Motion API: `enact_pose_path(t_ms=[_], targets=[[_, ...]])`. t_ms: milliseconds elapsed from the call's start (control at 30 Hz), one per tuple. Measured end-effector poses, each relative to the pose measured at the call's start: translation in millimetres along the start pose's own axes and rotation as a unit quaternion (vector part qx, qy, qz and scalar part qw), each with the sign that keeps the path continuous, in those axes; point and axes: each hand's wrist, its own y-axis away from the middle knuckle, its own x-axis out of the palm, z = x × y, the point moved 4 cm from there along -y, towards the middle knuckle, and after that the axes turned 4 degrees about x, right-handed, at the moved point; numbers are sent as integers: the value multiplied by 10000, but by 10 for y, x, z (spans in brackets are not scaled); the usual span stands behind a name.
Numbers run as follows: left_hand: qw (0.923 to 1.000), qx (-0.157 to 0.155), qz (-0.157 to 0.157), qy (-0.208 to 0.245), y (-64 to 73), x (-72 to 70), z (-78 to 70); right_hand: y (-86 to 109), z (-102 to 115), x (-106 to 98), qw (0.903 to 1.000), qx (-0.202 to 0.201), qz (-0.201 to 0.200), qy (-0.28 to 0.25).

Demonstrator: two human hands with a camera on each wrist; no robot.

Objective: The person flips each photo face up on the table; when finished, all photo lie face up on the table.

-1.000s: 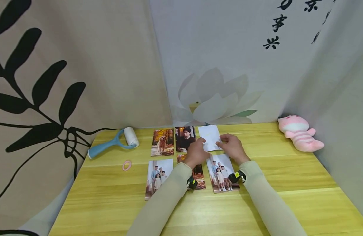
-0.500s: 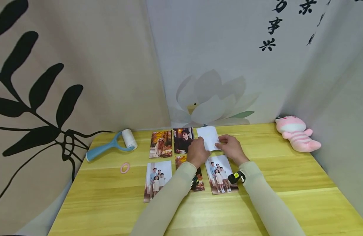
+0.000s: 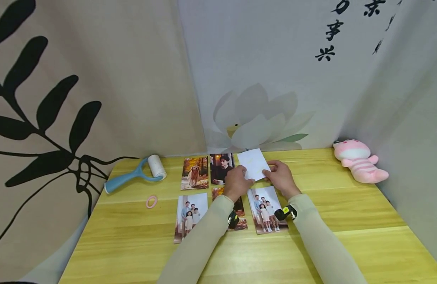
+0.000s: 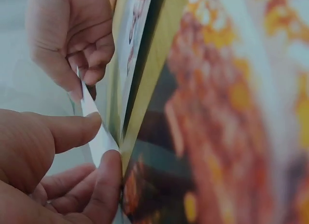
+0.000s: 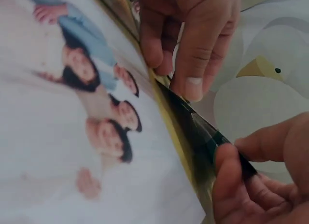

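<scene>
A photo card (image 3: 254,163) with its plain white back up is held at the far row of the table. My left hand (image 3: 237,184) pinches its near left corner between thumb and finger. At its right edge my right hand (image 3: 280,178) pinches it too. The left wrist view shows the white back (image 4: 102,139) edge-on between the fingers, while the dark glossy printed underside (image 5: 205,134) shows in the right wrist view. Just nearer lies a family photo (image 3: 266,209). An autumn photo (image 3: 241,217) is partly hidden under my left forearm.
To the left lie a dog photo (image 3: 195,172), a photo of a seated person (image 3: 221,170) and another family photo (image 3: 190,215). A blue lint roller (image 3: 133,175) and a pink ring (image 3: 152,202) lie farther left. A pink plush toy (image 3: 360,161) rests at the right edge, and a curtain (image 3: 151,79) hangs behind.
The white-backed card has tilted and turned slightly, its far edge shifting up and to the right. Both hands stay on it with only small movements; the other photos lie unmoved.
</scene>
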Motion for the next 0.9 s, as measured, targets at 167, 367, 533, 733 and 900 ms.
enact_pose_path(t_ms=[167,367,533,733,900], targets=[[9978,164,98,629,-7,1,51,13,37,-7,9986,28,50,-529],[9905,39,368,1321,-7,-9,28,90,164,-19,9967,-38,-1,-809],[9736,29,275,2264,-10,-67,-39,196,343,-19,9927,-329,-36,-1158],[9125,-266,787,4005,25,-113,-63,361,478,66,9940,-903,-163,-592],[8679,-571,1142,4800,60,-161,-11,483,526,200,9866,-1520,-416,419]])
